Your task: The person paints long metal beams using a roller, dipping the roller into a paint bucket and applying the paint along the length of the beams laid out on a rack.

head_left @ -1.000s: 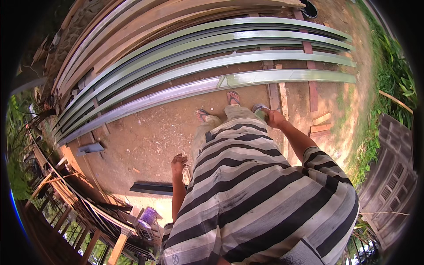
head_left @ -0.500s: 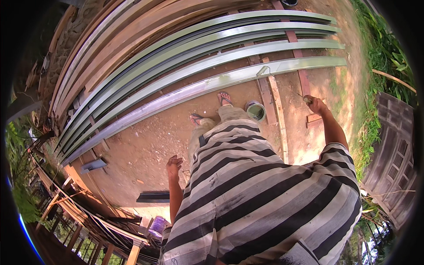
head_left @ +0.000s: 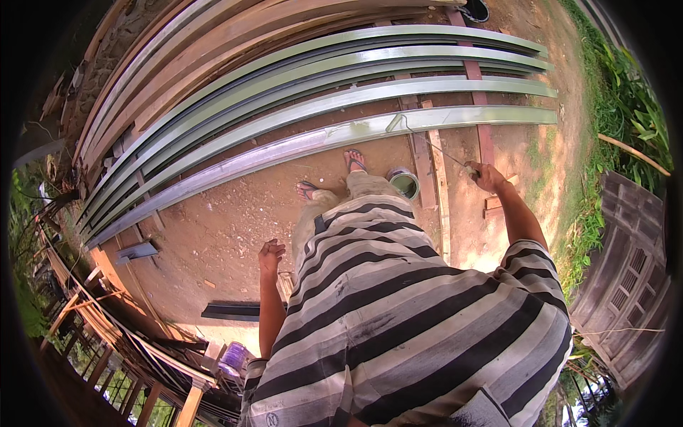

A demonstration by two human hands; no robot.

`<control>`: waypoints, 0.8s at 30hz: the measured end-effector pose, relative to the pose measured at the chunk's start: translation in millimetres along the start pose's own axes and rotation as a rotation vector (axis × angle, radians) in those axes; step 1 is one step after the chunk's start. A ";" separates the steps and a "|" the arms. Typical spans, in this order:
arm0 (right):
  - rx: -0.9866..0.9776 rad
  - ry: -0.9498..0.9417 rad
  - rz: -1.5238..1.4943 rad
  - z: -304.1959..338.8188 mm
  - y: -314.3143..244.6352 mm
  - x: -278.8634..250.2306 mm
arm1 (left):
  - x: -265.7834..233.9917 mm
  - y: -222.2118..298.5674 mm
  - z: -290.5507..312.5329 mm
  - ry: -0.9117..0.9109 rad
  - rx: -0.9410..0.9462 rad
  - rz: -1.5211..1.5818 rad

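My right hand [head_left: 485, 177] is wrapped round the handle of a paint roller, its arm stretched out to the right. The roller's thin wire frame runs left to its small head [head_left: 393, 123], which rests on the nearest long metal beam [head_left: 356, 130]. Right of the roller head this beam looks wet and greenish; its left part is duller and silvery pink. A paint can [head_left: 403, 183] with greenish paint stands on the ground by my right foot. My left hand [head_left: 271, 255] hangs beside my body, fingers loosely bent, with nothing visible in it.
Several more metal beams [head_left: 341, 95] lie parallel behind, across a reddish crossbar [head_left: 477, 78]. Stacked timber [head_left: 235, 50] lies farther back. A wooden strip [head_left: 441, 192] crosses the ground right of the can. At left are a short metal piece [head_left: 137, 252] and a dark bar [head_left: 231, 311].
The roller head has moved left along the nearest beam, and my right hand has come left with it. My left hand has shifted slightly, its fingers more bent.
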State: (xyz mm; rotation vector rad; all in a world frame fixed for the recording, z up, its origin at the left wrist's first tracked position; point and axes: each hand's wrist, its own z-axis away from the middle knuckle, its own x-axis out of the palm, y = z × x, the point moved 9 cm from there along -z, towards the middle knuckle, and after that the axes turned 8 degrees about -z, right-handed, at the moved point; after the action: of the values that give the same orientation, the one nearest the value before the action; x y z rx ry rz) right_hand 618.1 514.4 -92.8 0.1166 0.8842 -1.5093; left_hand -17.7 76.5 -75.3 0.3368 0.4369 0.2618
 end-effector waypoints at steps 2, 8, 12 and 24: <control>-0.120 0.051 0.037 -13.8 -14.5 23.2 | 6.4 6.1 -4.6 -0.016 0.017 0.010; -0.177 -0.006 0.101 -71.2 -142.1 82.0 | 11.9 -6.6 -6.3 -0.049 0.003 -0.005; -0.096 -0.124 0.121 -96.1 -213.0 123.1 | 12.9 -16.9 0.3 -0.041 -0.002 0.004; -0.085 -0.077 0.115 -52.6 -141.2 72.4 | -10.2 -28.9 3.9 0.053 0.017 0.115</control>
State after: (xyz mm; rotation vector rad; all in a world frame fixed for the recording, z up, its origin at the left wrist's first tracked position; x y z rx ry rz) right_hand 457.7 469.6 -106.9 0.0461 0.8648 -1.3587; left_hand -19.8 46.0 -79.0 0.3731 0.4731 0.3800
